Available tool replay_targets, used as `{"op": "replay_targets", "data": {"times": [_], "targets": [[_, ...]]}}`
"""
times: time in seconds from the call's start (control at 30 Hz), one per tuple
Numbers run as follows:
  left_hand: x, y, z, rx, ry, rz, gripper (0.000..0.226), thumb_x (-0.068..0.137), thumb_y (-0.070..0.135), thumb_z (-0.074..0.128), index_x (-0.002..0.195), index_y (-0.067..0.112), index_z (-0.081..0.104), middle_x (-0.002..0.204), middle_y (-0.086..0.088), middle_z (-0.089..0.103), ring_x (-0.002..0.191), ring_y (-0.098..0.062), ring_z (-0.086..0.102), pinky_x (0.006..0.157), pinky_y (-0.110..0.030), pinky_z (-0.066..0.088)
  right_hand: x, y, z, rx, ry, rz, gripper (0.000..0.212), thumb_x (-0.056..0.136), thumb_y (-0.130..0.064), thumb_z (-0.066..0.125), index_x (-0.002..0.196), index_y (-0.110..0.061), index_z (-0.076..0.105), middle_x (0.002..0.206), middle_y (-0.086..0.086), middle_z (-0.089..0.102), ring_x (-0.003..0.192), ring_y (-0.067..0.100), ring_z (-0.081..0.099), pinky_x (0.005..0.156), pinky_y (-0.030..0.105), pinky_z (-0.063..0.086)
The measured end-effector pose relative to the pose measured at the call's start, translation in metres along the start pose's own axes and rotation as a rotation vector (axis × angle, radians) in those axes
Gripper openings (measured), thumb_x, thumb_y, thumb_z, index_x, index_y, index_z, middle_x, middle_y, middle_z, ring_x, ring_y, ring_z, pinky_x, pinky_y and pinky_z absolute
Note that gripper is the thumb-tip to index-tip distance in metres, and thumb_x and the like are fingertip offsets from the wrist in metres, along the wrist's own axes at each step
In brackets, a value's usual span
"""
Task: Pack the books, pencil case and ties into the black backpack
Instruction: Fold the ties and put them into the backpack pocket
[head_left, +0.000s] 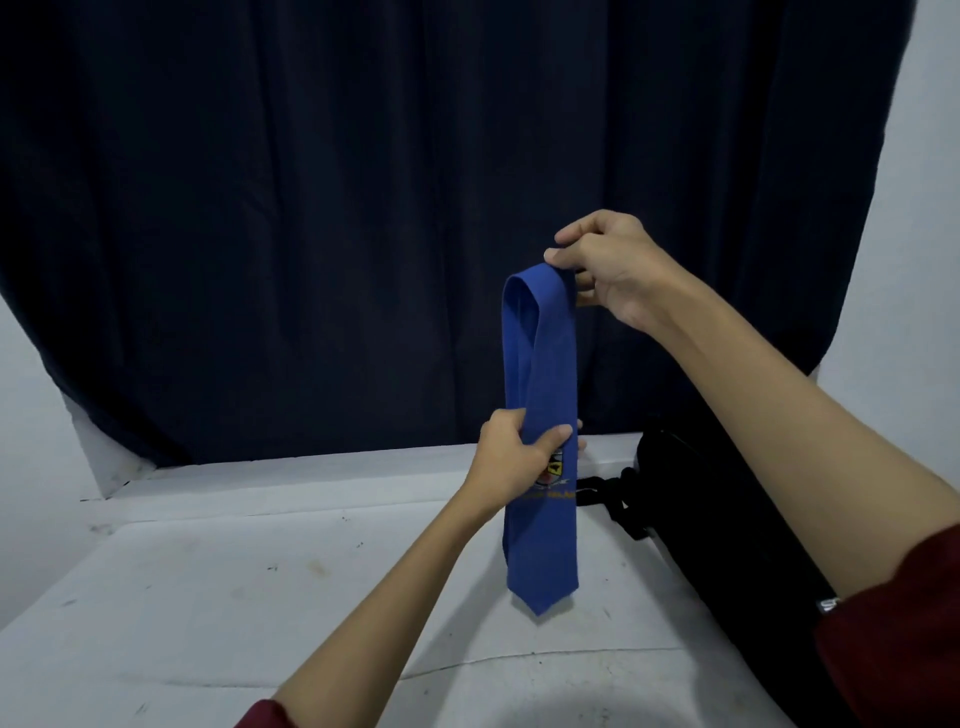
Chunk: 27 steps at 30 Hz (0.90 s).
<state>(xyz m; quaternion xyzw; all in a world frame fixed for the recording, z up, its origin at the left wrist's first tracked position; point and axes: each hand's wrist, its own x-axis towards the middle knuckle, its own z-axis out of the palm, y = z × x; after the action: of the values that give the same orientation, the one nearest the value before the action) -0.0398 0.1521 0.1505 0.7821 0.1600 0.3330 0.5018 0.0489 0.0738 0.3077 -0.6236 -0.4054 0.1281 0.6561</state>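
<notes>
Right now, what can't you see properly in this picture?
Head view only:
- Backpack: mostly behind the right arm and cut by the edge; open or zipped, unclear.
- Tie crest: covered by the left hand, lettering too small.
- Books, pencil case: not in view.

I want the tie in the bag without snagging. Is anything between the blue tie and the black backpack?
Nothing visible lies between them. The blue tie hangs folded, held by the right hand and left hand, just left of the black backpack. Its opening is not visible; the right forearm covers part of it.
</notes>
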Motion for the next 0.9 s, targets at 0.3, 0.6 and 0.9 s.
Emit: {"op": "replay_targets", "data": {"times": [0.3,0.6,0.9], "targets": [[-0.004,0.004,-0.016,0.013,0.098,0.07,0.018,0.084,0.034,0.069,0.079,0.016,0.071,0.079,0.001,0.073,0.076,-0.01,0.069,0.07,-0.03,0.057,-0.001,0.002,0.004,0.024,-0.012,0.002,0.015,0.089,-0.002,0.059,0.091,-0.015,0.052,0.09,0.003,0.059,0.079,0.016,0.056,0.066,0.028,0.051],[0.031,0.05,-0.051,0.119,0.356,0.369,0.053,0.082,0.016,0.07,0.129,0.022,0.046,0.122,0.005,0.054,0.103,-0.006,0.054,0.08,-0.019,0.051,-0.003,0.007,0.009,0.009,-0.118,-0.003,0.015,0.09,-0.001,0.055,0.094,-0.015,0.053,0.094,0.005,0.057,0.079,0.016,0.056,0.066,0.028,0.049],[0.05,0.083,-0.063,0.317,0.307,0.556,0.023,0.084,-0.001,0.059,0.098,0.009,0.074,0.081,0.011,0.068,0.076,-0.004,0.067,0.067,-0.017,0.054,-0.008,0.023,0.002,0.052,-0.186,0.032,0.006,0.089,-0.008,0.061,0.094,-0.01,0.058,0.088,0.005,0.064,0.073,0.015,0.061,0.065,0.028,0.053]]}}
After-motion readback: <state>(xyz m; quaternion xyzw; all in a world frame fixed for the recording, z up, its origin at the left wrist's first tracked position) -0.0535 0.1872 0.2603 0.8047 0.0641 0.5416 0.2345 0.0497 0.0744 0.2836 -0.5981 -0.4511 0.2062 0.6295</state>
